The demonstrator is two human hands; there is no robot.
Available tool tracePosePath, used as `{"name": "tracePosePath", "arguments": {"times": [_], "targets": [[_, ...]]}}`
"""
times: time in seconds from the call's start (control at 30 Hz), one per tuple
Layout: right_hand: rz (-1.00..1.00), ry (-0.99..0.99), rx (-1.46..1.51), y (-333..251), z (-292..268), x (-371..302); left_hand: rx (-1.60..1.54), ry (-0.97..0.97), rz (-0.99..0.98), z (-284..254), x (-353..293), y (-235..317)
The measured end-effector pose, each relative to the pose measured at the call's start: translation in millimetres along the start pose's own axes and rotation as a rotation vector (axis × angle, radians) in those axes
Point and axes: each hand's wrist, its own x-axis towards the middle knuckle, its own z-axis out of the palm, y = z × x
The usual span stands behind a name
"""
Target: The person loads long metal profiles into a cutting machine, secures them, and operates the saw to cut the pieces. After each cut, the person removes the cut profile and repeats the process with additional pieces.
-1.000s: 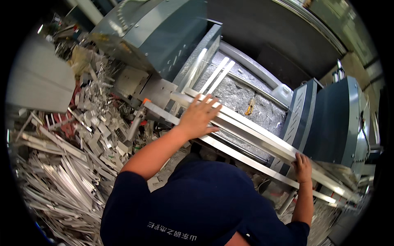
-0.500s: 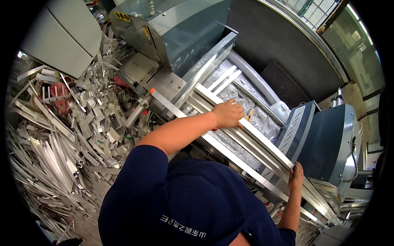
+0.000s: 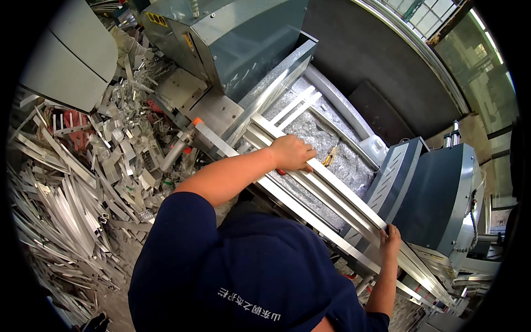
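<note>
With the left hand [image 3: 292, 153] curled over the long aluminium strips [image 3: 332, 191] lying across the baler trough [image 3: 354, 166], and the right hand [image 3: 390, 239] fingers wrapped round their near edge, a loose strip could slide off and likely cut a palm.

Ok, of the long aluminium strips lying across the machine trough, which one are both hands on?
The upper strip: the left hand presses on it mid-length and the right hand grips its lower end. The strips beside it lie untouched.
</note>
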Motion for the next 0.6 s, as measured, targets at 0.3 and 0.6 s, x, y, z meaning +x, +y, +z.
{"name": "tracePosePath", "arguments": {"times": [0.3,0.6], "targets": [[-0.084,-0.286,-0.1,-44,-18,40,0.05,-0.329,0.071,-28,6,13],[0.185,-1.002,0.361,-15,-7,101,-0.062,-0.436,0.036,-34,14,14]]}}
